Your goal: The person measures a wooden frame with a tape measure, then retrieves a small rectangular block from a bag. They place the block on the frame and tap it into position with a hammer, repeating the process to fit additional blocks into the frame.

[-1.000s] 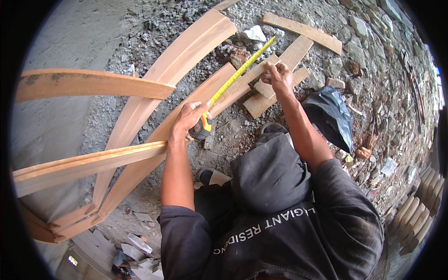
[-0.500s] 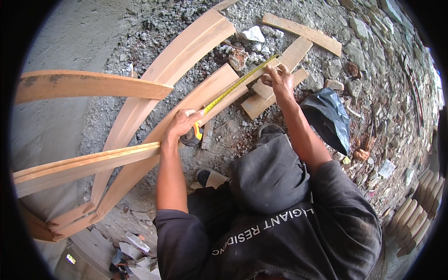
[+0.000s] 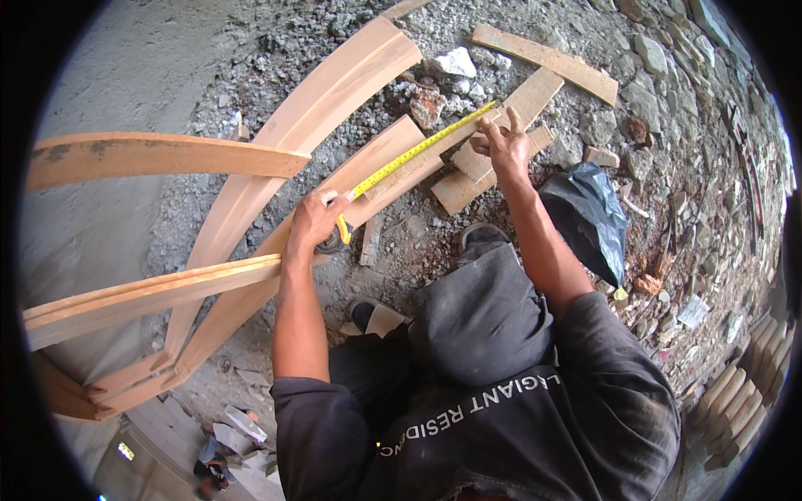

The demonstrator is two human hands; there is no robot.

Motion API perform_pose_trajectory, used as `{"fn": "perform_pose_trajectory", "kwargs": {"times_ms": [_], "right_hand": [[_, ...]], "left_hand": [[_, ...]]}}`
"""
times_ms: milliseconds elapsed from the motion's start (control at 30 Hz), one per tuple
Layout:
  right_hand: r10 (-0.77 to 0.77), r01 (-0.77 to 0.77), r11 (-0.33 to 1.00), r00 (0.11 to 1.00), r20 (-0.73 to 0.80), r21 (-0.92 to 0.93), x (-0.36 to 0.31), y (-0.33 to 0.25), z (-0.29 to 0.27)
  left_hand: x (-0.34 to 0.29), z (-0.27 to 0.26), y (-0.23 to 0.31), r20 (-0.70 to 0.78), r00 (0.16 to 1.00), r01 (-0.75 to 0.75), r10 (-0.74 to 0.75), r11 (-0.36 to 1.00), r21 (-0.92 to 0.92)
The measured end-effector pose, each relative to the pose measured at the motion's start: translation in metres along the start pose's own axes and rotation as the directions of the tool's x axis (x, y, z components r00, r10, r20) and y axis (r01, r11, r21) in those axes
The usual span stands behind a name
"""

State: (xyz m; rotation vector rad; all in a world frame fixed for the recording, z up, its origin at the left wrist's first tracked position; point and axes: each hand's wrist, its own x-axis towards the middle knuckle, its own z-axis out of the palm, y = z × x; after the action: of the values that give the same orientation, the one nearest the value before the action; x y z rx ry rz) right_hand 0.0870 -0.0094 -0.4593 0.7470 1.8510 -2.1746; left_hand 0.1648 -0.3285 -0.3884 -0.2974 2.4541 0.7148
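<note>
My left hand [image 3: 316,219] is wrapped round a tape measure [image 3: 343,230] with a yellow-and-dark case, partly hidden by the palm. Its yellow blade [image 3: 418,149] stretches away to the upper right along a pale narrow board [image 3: 434,151]. Near the blade's far end is my right hand [image 3: 505,150], fingers apart, some bent and one raised; its fingertips are beside the board's end. Whether they touch it I cannot tell. Under the left wrist and the blade runs a curved wooden frame piece [image 3: 380,156]. Short rough planks [image 3: 474,174] lie below the right hand.
Another curved wooden piece [image 3: 334,77] lies beyond, crossed by a long board [image 3: 167,154]. A grooved beam [image 3: 159,292] reaches in from the left. A dark plastic bag [image 3: 589,213] sits right of my right forearm. Rubble [image 3: 643,108] covers the ground to the right.
My left hand has shifted slightly left with the tape measure. The blade has turned its marked face more toward view, and a finger of my right hand has lifted.
</note>
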Motion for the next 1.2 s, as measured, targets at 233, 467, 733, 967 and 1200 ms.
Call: {"fn": "perform_pose_trajectory", "kwargs": {"times_ms": [233, 467, 733, 967, 1200], "right_hand": [[-0.008, 0.009, 0.998, 1.000, 0.008, -0.057, 0.006, 0.007, -0.006], [-0.077, 0.075, 0.996, 0.997, -0.024, -0.047, 0.013, 0.018, -0.004], [-0.100, 0.098, 0.993, 0.994, -0.038, -0.065, 0.011, 0.014, 0.002], [-0.127, 0.124, 0.991, 0.991, -0.051, -0.056, 0.013, 0.012, 0.001], [-0.158, 0.151, 0.985, 0.985, -0.076, -0.083, 0.020, 0.009, -0.002]], "left_hand": [[-0.007, -0.009, 0.017, 0.032, 0.998, 0.048, -0.049, 0.999, 0.024], [-0.008, 0.001, 0.010, 0.046, 0.997, 0.057, -0.059, 0.998, 0.037], [-0.008, 0.016, -0.002, 0.040, 0.997, 0.066, -0.067, 0.997, 0.041], [-0.007, 0.016, 0.004, 0.052, 0.992, 0.116, -0.119, 0.991, 0.064], [-0.001, 0.020, 0.016, 0.030, 0.985, 0.166, -0.168, 0.983, 0.076]]}}
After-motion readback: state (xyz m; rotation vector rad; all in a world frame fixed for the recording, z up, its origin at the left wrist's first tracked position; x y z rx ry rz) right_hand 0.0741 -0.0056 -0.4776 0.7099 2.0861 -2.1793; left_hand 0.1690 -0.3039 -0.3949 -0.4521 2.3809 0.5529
